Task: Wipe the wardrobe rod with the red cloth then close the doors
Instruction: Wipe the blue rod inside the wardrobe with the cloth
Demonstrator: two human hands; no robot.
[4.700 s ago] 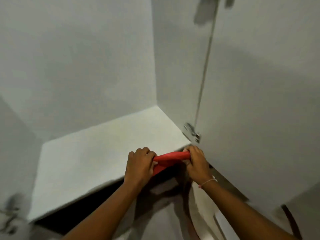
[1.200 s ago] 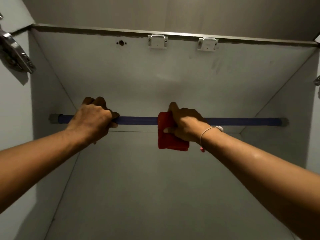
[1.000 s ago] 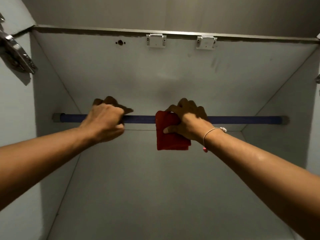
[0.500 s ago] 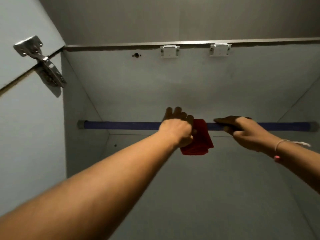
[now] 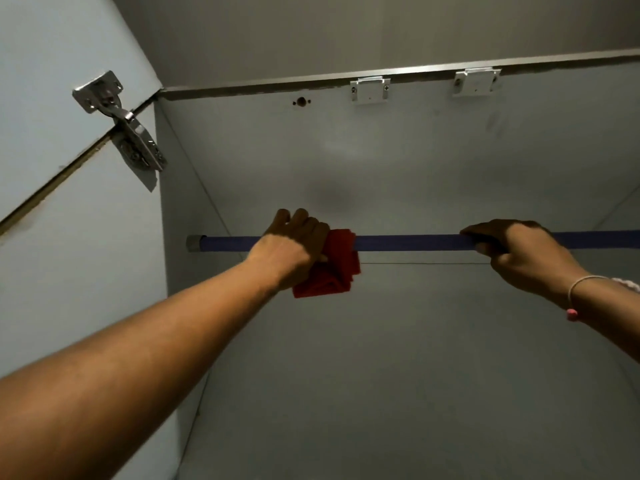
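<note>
A blue wardrobe rod (image 5: pixel 405 242) runs level across the inside of the wardrobe, with a grey end cap (image 5: pixel 194 242) at its left wall. The folded red cloth (image 5: pixel 332 268) hangs over the rod left of its middle. My left hand (image 5: pixel 291 249) is closed around the cloth and the rod together. My right hand (image 5: pixel 519 252) grips the bare rod further right, a thin bracelet on its wrist. The rod's right end runs out of view.
The open left door (image 5: pixel 52 109) stands at the upper left, held by a metal hinge (image 5: pixel 124 129). Two small metal brackets (image 5: pixel 370 89) and a round hole (image 5: pixel 301 102) sit on the top panel near its front edge. Grey wardrobe walls surround the hands.
The cloth passed from my right hand to my left. My left hand with the cloth has slid left along the rod, and my right hand has closed on the bare rod. The view shifted left.
</note>
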